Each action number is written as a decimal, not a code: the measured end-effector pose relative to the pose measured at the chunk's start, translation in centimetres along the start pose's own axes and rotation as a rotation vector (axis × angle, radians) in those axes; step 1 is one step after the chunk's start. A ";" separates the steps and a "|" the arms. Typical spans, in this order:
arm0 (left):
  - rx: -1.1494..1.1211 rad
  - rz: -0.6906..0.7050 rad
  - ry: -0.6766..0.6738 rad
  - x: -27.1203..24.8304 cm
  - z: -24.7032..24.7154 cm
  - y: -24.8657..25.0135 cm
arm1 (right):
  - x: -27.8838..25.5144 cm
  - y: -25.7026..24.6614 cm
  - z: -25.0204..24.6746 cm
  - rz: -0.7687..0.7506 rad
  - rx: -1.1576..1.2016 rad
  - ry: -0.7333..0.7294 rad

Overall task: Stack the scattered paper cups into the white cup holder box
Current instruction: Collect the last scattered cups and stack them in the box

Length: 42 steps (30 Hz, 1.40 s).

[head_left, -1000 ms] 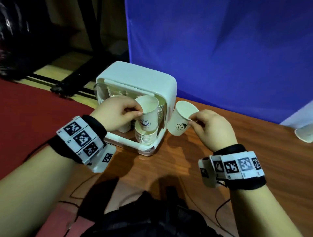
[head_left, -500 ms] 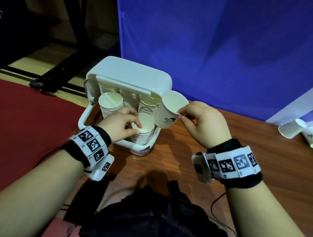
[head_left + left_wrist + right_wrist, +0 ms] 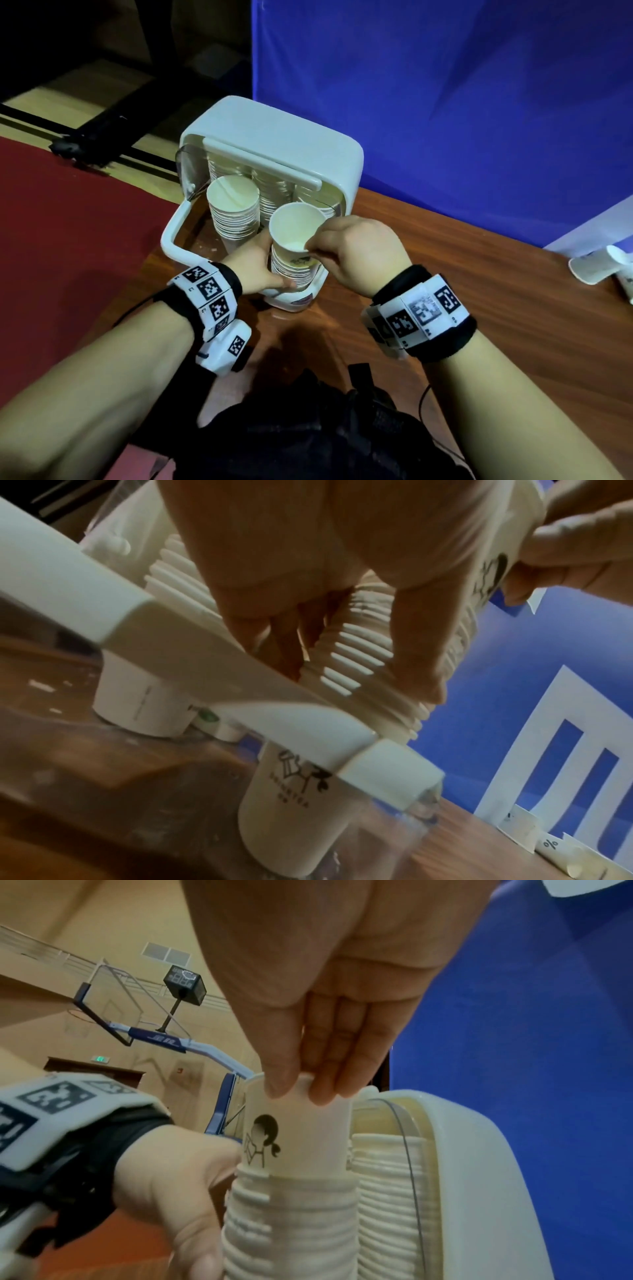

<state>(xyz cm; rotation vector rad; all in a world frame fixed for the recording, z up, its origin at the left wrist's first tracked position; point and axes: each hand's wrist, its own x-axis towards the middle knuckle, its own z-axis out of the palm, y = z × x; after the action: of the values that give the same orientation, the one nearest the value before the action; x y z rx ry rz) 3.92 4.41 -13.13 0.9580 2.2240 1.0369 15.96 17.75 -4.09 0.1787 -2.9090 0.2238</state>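
The white cup holder box stands open on the table with several stacks of paper cups in it. My left hand grips the front stack from the left, fingers curled round its ribbed rims. My right hand pinches the rim of a printed paper cup between thumb and fingers. That cup sits upright, partly nested in the top of the front stack.
Loose paper cups lie on the wooden table at the far right. A black bag lies at the near edge, a red mat to the left. A blue backdrop stands behind the box.
My left hand set its cup onto the front stack and now holds the stack. My right hand carried its cup from beside the box over onto the top of that stack.
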 end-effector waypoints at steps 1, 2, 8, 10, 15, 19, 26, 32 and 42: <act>-0.014 0.003 0.014 0.0 -0.1 -0.2 | 0.2 0.1 0.4 0.003 0.006 -0.049; -0.020 0.003 0.027 0.0 -0.3 -0.3 | 0.3 0.1 0.7 0.011 0.012 -0.097; 0.009 -0.045 0.017 0.2 -1.0 -0.4 | 1.5 0.0 2.1 0.091 0.004 -0.317; 0.006 -0.053 0.010 0.2 -1.0 -0.3 | 1.7 0.0 2.5 0.116 0.012 -0.326; 0.061 -0.072 0.001 -0.3 -1.4 0.2 | 2.0 0.0 3.0 0.160 0.058 -0.351; 0.124 -0.065 0.012 -1.3 -2.2 0.9 | 2.0 0.2 3.2 0.151 0.044 -0.381; 0.299 0.063 0.183 -4.7 -4.2 5.2 | -1.9 1.5 0.8 0.225 0.127 -0.174; 0.309 0.198 0.049 -3.2 -0.1 11.1 | -9.8 7.5 -1.5 0.479 0.105 -0.161; 0.334 0.342 -0.203 8.1 18.5 26.0 | -29.7 22.6 -9.4 1.003 0.060 -0.150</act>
<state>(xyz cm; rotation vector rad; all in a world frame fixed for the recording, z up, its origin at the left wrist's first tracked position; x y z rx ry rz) 21.39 30.86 -4.31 1.5586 2.1449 0.6713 43.56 44.51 -4.75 -1.3110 -2.8497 0.4527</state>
